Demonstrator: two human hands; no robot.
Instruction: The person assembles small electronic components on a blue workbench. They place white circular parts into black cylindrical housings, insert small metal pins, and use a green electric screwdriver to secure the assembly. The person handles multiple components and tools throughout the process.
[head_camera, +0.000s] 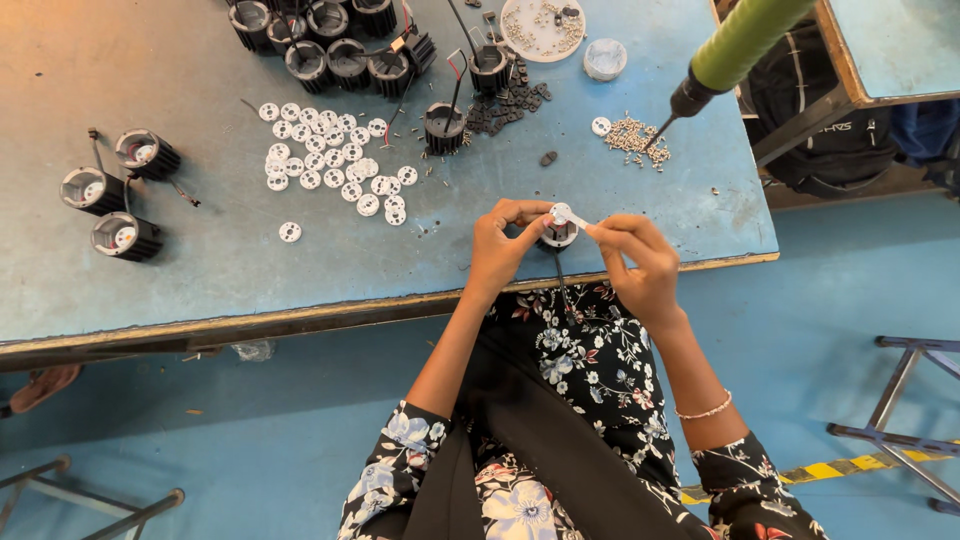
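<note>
Pinched between both sets of fingertips is a small black finned housing (556, 236) with a white disc (561, 213) on its top, held just over the near edge of the blue worktable (180, 260). My left hand (500, 250) comes in from seven o'clock, wrist bent, thumb and forefinger closed on the housing's left side and the disc's rim. My right hand (635, 262) reaches from five o'clock, forefinger and thumb closed together on the disc's right edge at a thin white tab, the other fingers curled underneath. A dark wire (560, 275) hangs from the housing toward my lap. At ten o'clock from my hands lies a scatter of loose white discs (335, 165); at twelve, one more black housing (443, 128) stands with its wire up. Farther at nine o'clock sit three finished housings (120, 195). At one o'clock a green-handled screwdriver (735, 50) hangs tip-down over a heap of small screws (632, 138).
</note>
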